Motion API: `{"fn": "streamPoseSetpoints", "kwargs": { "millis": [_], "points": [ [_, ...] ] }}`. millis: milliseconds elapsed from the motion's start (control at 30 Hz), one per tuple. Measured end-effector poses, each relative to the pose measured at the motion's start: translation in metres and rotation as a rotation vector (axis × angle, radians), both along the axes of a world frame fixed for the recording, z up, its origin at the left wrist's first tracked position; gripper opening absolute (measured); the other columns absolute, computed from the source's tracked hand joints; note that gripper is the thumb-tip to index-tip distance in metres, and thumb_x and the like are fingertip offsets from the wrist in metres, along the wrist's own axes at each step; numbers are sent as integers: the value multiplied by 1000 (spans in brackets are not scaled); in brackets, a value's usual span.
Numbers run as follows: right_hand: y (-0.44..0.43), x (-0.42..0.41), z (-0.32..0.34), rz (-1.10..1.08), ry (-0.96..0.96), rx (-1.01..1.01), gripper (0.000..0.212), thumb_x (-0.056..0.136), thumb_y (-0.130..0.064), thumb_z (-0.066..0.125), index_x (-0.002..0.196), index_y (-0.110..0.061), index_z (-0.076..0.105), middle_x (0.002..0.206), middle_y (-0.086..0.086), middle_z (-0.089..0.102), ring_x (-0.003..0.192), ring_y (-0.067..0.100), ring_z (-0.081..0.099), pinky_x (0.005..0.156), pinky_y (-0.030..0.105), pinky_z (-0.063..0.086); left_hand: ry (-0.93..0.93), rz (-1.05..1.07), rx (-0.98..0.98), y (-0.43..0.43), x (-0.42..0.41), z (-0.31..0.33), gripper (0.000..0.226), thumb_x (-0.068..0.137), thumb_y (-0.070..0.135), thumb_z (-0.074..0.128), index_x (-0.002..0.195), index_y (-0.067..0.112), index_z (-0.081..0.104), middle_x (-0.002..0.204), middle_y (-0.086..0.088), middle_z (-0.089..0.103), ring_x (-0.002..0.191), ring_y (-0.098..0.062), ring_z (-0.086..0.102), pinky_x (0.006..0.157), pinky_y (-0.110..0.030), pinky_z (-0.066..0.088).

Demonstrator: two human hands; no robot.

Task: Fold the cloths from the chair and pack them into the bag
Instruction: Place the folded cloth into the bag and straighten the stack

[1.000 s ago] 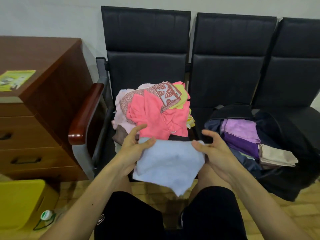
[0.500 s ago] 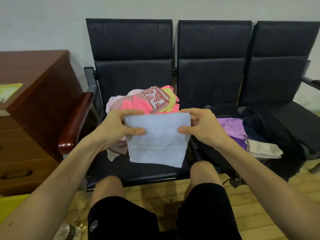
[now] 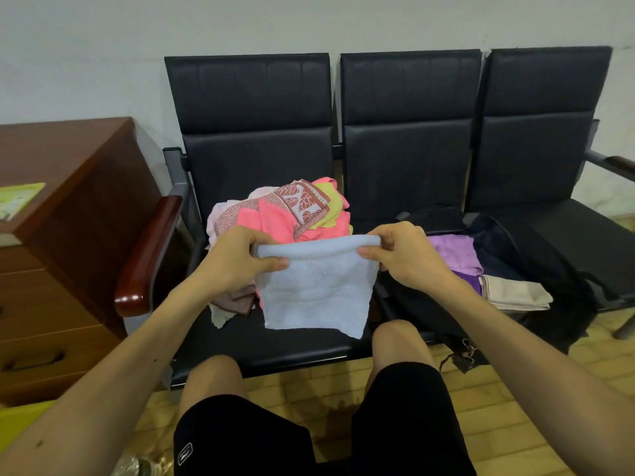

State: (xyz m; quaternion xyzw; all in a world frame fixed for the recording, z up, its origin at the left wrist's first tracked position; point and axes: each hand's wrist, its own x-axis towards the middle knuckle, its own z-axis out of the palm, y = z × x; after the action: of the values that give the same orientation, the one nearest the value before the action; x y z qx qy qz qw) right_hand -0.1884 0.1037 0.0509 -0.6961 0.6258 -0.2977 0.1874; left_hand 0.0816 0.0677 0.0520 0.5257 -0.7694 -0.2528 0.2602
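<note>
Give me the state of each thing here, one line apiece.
Blue cloth: folded over, hanging from both hands.
Left hand: pinching its top left corner.
Right hand: pinching its top right corner.
Cloth pile: unfolded heap on the chair.
Bag: open, folded cloths inside.
Drawers: shut.

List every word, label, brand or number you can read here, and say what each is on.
No text can be read.
Logo patch on the black shorts: a small outlined emblem, too small to read.
Green leaflet on the wooden cabinet: its print is too blurred to read.
</note>
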Motion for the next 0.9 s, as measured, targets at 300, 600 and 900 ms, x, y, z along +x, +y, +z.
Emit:
{"fn": "streamPoseSetpoints", "kwargs": {
  "millis": [300,600,900],
  "points": [
    [27,-8,-7,65,-955,309,52,90,-53,55,124,-15,60,118,2,69,93,7,69,89,27,55,346,-139,108,14,-12,21,21,81,31,75,94,15,74,102,6,72,99,-10,68,83,-30,55],
    [66,43,-37,86,-1383,338,30,83,-15,74,112,-13,70,112,12,73,99,27,72,76,36,59,595,129,286,4,-21,3,17,89,29,70,96,14,73,96,-7,77,81,-13,74,75,-36,58],
    [65,-12,-19,-78,-1642,388,47,81,-26,62,116,6,62,95,21,74,84,29,75,66,32,61,1199,-102,1015,24,-100,-64,87,69,63,73,136,9,56,132,-14,64,128,-34,55,107,-49,41]
  ]
}}
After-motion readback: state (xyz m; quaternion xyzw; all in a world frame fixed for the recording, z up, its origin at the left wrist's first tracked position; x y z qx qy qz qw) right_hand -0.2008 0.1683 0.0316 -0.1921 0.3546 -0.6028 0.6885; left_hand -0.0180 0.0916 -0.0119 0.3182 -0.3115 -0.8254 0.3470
